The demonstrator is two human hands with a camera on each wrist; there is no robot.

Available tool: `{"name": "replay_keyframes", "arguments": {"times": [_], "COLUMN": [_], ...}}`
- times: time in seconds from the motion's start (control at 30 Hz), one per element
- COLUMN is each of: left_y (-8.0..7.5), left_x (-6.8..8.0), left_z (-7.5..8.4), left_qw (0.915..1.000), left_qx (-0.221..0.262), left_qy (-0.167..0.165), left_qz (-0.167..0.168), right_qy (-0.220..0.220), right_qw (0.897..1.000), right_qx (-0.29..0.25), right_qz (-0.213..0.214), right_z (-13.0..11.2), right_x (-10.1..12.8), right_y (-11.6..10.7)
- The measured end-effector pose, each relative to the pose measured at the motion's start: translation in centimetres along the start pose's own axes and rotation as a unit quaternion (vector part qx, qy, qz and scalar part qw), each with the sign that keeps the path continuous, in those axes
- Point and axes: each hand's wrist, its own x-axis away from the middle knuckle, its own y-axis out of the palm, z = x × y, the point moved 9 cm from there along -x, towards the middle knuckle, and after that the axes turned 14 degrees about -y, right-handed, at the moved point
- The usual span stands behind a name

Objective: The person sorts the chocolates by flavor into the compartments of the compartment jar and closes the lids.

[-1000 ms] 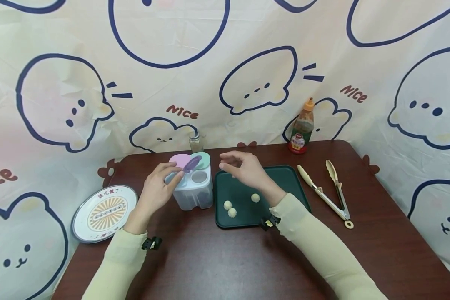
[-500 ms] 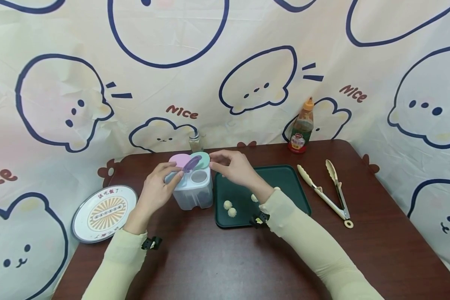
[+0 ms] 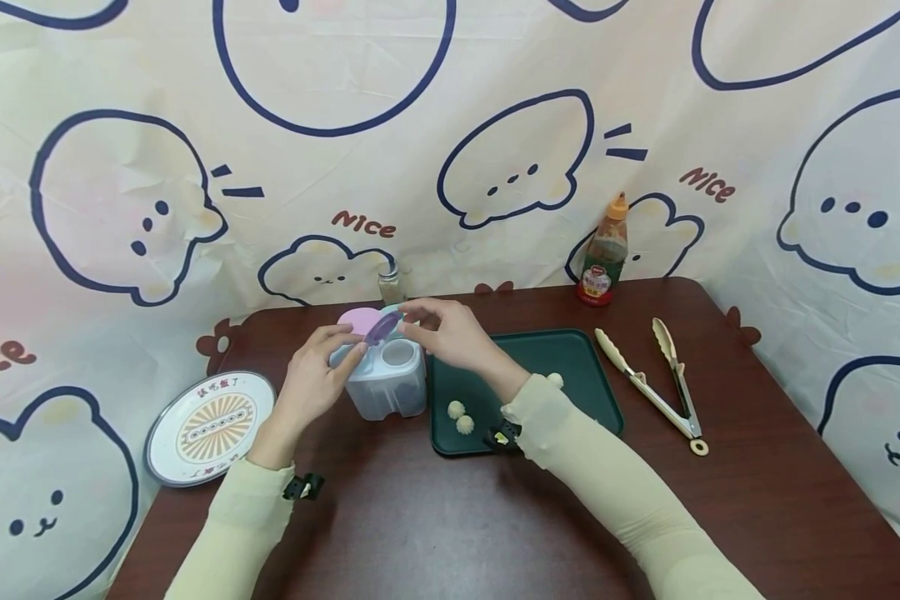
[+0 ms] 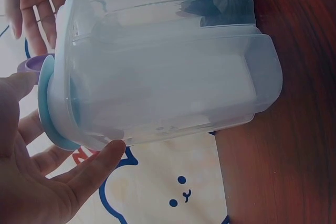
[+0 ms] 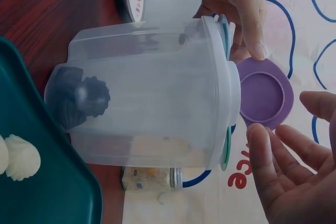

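Note:
A translucent box with several compartments stands on the table, topped by round lids in pink, mint and blue. My left hand pinches the tilted purple lid between thumb and fingers, beside an uncovered round opening. In the left wrist view another finger lies against the box's side. From the right, my right hand reaches to the purple lid's far edge, fingers loosely bent; whether they touch it is unclear. Dark ridged pieces show through the wall of one compartment.
Right of the box lies a dark green tray with small pale ridged pieces. Tongs lie beyond it, and a sauce bottle stands behind. A glass shaker is behind the box; a white plate sits left.
My right hand has moved left from above the tray to the purple lid, now covering part of the mint lid. My left hand has stayed in place with the purple lid.

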Motion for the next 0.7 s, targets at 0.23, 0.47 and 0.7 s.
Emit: {"name": "replay_keyframes", "arguments": {"times": [0.23, 0.47, 0.7], "left_y": [0.07, 0.07, 0.14], "left_x": [0.05, 0.01, -0.01], "left_z": [-0.06, -0.1, -0.23], "left_qw": [1.0, 1.0, 1.0], "left_qx": [-0.001, -0.003, -0.004], "left_qy": [-0.004, 0.003, 0.0], "left_qz": [-0.003, -0.003, -0.007], "right_qy": [0.004, 0.005, 0.008], "right_qw": [1.0, 1.0, 1.0], "right_qx": [0.0, 0.005, 0.01], "right_qz": [-0.009, -0.004, -0.001], "right_z": [-0.23, -0.16, -0.22], "right_x": [-0.19, -0.2, 0.01], "right_y": [0.25, 0.1, -0.02]}}
